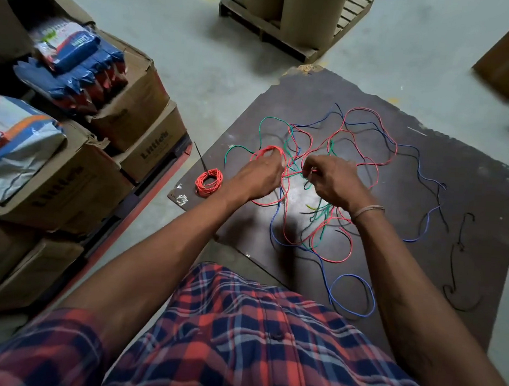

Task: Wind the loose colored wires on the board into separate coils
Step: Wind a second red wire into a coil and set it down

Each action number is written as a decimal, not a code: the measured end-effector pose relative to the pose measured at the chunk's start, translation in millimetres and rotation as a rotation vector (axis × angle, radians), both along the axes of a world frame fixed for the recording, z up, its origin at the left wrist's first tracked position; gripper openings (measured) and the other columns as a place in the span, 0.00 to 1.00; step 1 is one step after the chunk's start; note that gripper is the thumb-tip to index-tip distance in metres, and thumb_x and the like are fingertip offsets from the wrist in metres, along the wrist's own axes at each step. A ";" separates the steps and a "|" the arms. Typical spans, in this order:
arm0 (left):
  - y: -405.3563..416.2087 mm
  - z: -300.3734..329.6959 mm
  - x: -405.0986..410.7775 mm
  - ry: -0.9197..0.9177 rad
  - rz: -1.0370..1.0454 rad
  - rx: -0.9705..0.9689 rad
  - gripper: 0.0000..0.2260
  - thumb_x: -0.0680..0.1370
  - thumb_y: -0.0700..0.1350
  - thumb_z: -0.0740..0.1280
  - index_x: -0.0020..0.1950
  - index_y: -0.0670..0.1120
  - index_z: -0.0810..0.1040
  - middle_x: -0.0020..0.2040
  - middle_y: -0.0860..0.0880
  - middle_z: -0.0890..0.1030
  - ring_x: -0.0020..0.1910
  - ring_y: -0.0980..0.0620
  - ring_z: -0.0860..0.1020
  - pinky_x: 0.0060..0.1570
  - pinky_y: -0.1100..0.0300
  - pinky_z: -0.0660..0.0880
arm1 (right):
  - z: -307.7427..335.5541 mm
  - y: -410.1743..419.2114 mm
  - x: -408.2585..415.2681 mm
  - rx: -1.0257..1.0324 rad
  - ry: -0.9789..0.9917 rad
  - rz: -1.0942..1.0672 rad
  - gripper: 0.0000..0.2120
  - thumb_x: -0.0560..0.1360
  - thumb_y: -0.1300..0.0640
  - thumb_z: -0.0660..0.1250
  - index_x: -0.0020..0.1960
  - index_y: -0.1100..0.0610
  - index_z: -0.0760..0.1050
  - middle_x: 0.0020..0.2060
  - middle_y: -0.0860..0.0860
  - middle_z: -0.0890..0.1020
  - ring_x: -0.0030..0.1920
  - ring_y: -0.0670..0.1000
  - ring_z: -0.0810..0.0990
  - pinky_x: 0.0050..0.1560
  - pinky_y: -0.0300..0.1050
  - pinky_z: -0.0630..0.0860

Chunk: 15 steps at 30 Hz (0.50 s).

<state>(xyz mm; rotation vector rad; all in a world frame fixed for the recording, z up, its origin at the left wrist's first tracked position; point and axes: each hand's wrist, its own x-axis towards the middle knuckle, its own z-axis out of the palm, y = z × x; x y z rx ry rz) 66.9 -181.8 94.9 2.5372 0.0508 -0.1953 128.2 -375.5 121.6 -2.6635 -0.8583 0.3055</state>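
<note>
A grey concrete floor [213,78] carries a dark board [472,208], which fills the centre and right of the head view. Stacked cardboard boxes [76,180] stand at 9 o'clock from the board, with blue and white packets [73,56] on top of them. A pallet with brown cylinders [296,15] sits at 12 o'clock.

Loose wires lie tangled on the board:
- Red wire [370,110]: loops across the middle of the tangle and down to a loop at 6 o'clock.
- Green wire [267,120]: arcs at the 10 o'clock side of the tangle.
- Blue wire [351,294]: forms a loop at the 6 o'clock edge of the board and runs out toward 3 o'clock.
- Black wire [462,246]: lies apart at 4 o'clock.

A finished red coil [208,182] rests flat near the board's 9 o'clock edge, well apart from the tangle.

The left hand [259,175] holds a partly wound red coil [269,151]; the fingers curl round its loops. The right hand [329,175] is just beside it at 3 o'clock, fingers curled, thumb and forefinger pinching a strand of red wire that leads across to the left hand. Both hands hang above the centre of the tangle. A band [368,211] circles the right wrist. A plaid shirt [251,343] fills the bottom of the view.
</note>
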 end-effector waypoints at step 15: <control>16.6 30.0 -21.4 0.283 0.001 -0.810 0.14 0.82 0.47 0.66 0.47 0.37 0.82 0.28 0.50 0.62 0.26 0.54 0.57 0.26 0.63 0.55 | -52.4 -22.8 5.5 -0.076 -0.144 -0.223 0.14 0.70 0.60 0.75 0.54 0.53 0.80 0.53 0.57 0.77 0.53 0.63 0.76 0.52 0.56 0.72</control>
